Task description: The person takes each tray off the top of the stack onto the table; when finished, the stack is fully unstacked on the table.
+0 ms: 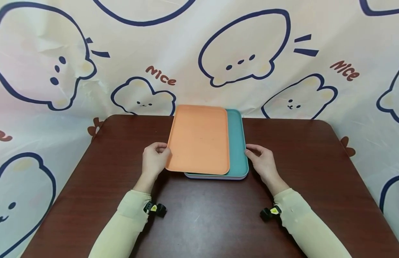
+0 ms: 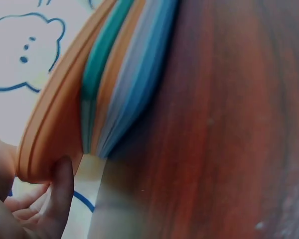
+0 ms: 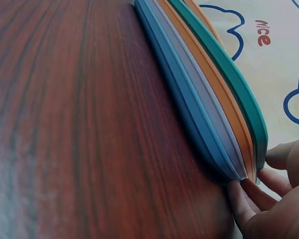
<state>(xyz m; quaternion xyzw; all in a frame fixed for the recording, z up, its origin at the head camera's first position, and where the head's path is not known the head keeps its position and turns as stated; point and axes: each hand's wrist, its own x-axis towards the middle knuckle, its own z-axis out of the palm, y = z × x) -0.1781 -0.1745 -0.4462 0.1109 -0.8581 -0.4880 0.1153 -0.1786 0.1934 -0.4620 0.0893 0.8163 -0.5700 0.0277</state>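
Our left hand pinches one orange tray of two at eight o'clock. Our unclosed right hand touches one teal tray at three

Orange tray: plastic by its look, smooth, matt face. Under it, teal tray, same smooth plastic look, soft sheen along the rim. Lower still, lilac tray and blue tray, also smooth, plastic-looking. Table beneath: dark wood grain, smooth, glossy patch on the near side of the orange tray. Wall sheet behind it: creased, faint sheen; cloth or plastic, can't tell. 2 sleeves, nearer than the tray: matt cloth.
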